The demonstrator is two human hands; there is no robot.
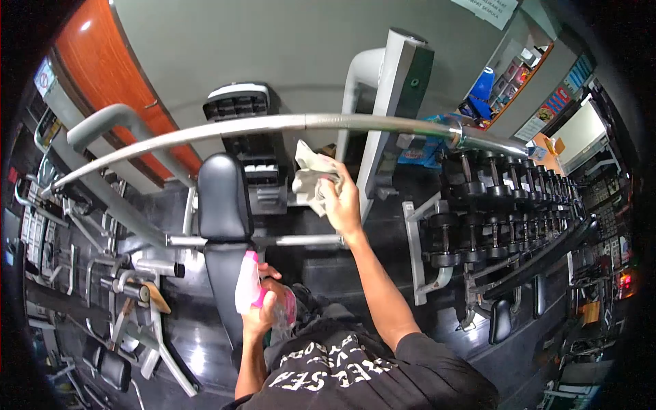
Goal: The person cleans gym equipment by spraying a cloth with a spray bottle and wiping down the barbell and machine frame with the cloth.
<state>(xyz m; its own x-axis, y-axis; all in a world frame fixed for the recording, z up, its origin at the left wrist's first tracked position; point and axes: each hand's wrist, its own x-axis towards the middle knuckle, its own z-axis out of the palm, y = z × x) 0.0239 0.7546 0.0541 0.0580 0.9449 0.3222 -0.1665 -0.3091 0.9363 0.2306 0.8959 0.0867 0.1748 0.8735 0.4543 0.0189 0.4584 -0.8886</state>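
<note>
My left hand [263, 307] is wrapped round a spray bottle [247, 281] with a pink and white trigger head, held low near my lap. The bottle's body is partly hidden by the fingers. Raised in front of me, my right hand [339, 199] grips a crumpled pale cloth [314, 176]. The cloth lies just below a long metal barbell [273, 124] that spans the view; I see a gap between them. Behind the spray bottle is a black padded bench [223, 198] with its backrest up.
On the right stands a rack of black dumbbells [495, 237]. A grey upright post [400, 102] rises beyond my right hand. At the left is a weight machine [140, 290], and an orange door [96, 55] is set in the back wall.
</note>
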